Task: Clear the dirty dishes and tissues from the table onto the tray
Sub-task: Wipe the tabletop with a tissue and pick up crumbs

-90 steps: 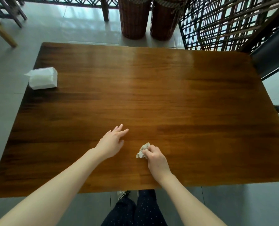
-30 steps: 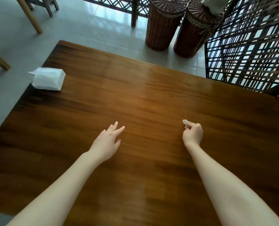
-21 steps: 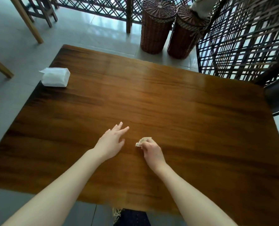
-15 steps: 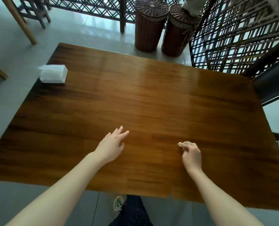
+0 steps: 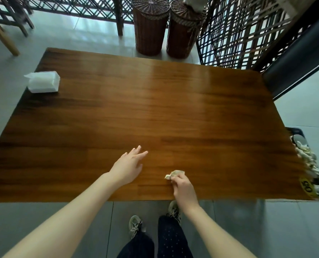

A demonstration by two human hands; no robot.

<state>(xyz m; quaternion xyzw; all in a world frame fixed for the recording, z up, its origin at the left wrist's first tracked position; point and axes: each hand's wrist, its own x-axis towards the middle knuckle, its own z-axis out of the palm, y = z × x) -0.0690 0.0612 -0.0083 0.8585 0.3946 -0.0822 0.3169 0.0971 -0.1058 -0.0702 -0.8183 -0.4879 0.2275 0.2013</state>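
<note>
One desk (image 5: pixel 173 108) carries one white tissue pack (image 5: pixel 43 81) at its far left corner, and one loaded tray (image 5: pixel 295 131) shows at its right edge, toward the near corner. The left hand (image 5: pixel 128 168) rests near the near edge with fingers straight and spread, holding nothing, while the right hand (image 5: pixel 182 187) beside it pinches the one crumpled tissue (image 5: pixel 174 174) at the desk surface. The wad looks light, soft and crushable, so a fingertip pinch anywhere on it should hold.
</note>
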